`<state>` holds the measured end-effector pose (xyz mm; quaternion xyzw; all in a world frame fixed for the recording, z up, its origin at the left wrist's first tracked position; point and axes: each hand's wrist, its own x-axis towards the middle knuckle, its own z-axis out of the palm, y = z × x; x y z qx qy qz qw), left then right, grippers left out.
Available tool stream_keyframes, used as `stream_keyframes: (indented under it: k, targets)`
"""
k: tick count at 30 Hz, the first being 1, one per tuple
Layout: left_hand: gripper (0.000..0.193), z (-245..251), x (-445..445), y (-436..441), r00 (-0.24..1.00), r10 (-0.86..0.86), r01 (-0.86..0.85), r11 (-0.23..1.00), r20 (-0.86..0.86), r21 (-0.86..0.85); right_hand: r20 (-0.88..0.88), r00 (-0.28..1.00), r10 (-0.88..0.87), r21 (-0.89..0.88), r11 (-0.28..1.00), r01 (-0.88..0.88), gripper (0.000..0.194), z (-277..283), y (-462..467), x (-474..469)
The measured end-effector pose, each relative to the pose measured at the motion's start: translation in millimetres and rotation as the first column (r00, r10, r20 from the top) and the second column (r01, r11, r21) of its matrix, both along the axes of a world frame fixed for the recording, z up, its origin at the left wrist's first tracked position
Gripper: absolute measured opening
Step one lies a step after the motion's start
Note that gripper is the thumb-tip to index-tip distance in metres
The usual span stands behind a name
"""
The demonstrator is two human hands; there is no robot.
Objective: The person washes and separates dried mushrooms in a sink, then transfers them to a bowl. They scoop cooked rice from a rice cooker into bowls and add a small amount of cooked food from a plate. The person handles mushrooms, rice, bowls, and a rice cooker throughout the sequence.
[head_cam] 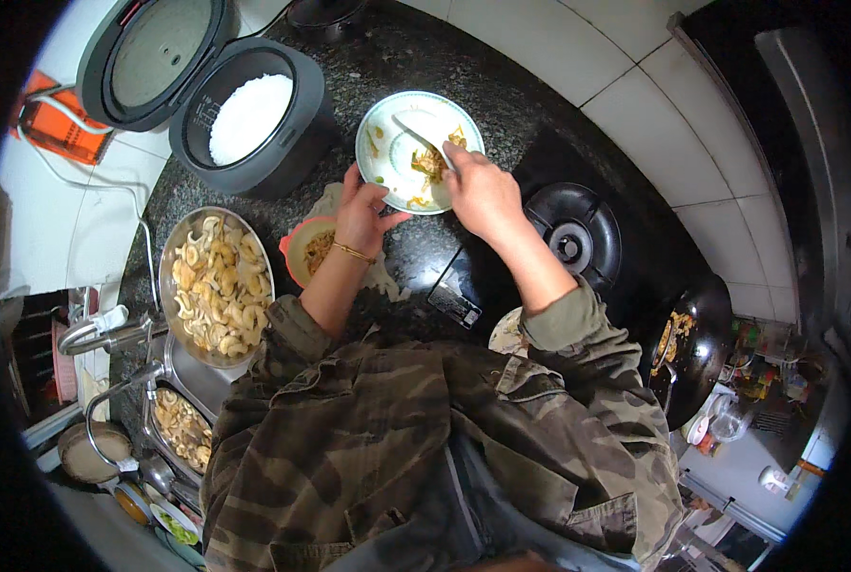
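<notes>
My left hand [360, 218] grips the near-left rim of a white plate [397, 161] with a patterned border, tilted above the counter. Scraps of cooked food [429, 166] lie on the plate. In my right hand [488, 187] is a pale, slender utensil [418, 134], perhaps a spoon, which lies across the plate's surface. Its far end points to the upper left; my fingers hide the rest. Partly behind my left wrist sits a small red-rimmed bowl [297, 247] holding brown shredded food [318, 252].
An open rice cooker [311, 107] with white rice stands upper left. Below it is a large metal basin [166, 286] of sliced mushrooms beside the sink [197, 375]. A gas burner [575, 232] and a wok [708, 357] with food are to the right. A cloth [386, 280] lies near the bowl.
</notes>
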<state>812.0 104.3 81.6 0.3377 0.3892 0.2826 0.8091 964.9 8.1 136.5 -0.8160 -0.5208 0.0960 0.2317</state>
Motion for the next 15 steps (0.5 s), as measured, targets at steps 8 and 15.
stream_keyframes:
  k: [8, 15]
  targets:
    - [0.062, -12.4, 2.6, 25.4, 0.998, -0.052, 0.052, 0.998, -0.016, -0.033, 0.223, 0.893, 0.39, -0.158, 0.919, -0.362, 0.047, 3.6, -39.5, 20.0]
    - [0.061, -12.1, 12.2, 25.8, 0.99, -0.138, 0.138, 0.99, -0.027, -0.005, 0.127, 0.986, 0.108, 0.105, 0.987, -0.121, 0.036, -18.0, 0.8, 33.7]
